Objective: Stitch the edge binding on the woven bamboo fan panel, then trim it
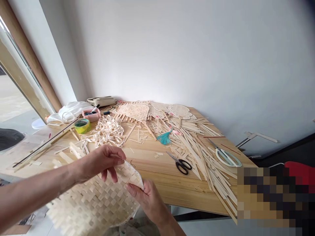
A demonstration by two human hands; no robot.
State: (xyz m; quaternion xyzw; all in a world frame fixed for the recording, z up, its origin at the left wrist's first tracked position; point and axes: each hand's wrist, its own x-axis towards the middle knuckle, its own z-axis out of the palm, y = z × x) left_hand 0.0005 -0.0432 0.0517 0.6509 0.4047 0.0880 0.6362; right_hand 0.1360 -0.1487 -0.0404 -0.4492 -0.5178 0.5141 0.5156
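Two bare hands in the head view, both closed on one pale woven bamboo-strip panel (pixel 93 203), held just beyond the near edge of the bench, its checked weave filling the lower part of the view. Left hand (pixel 105 160) curved over the panel's upper edge, fingers spread and pinching the weave. Right hand (pixel 146 200) beneath the pointed curved corner, thumb and fingers narrowly gripping near the tip.

Beyond both hands, a light pine bench (pixel 157 177) under scattered materials. Nearest the left hand, a tangled heap of cream bamboo ribbons (pixel 105 131). Just right of the panel, black-handled steel scissors (pixel 180 165) lying on bare wood. Farther right, a large fan of loose pale bamboo strips (pixel 197 154), with white-and-mint-handled scissors (pixel 227 158) on top. Near the strips' far side, a teal tassel (pixel 164 138). At the far end, flat woven bamboo shapes (pixel 134 112). Toward the far left, a green-and-yellow tape roll (pixel 82 126), a small pink tray of pens (pixel 91 114) and a crumpled white plastic bag (pixel 69 111). Lower right corner pixelated and unreadable.
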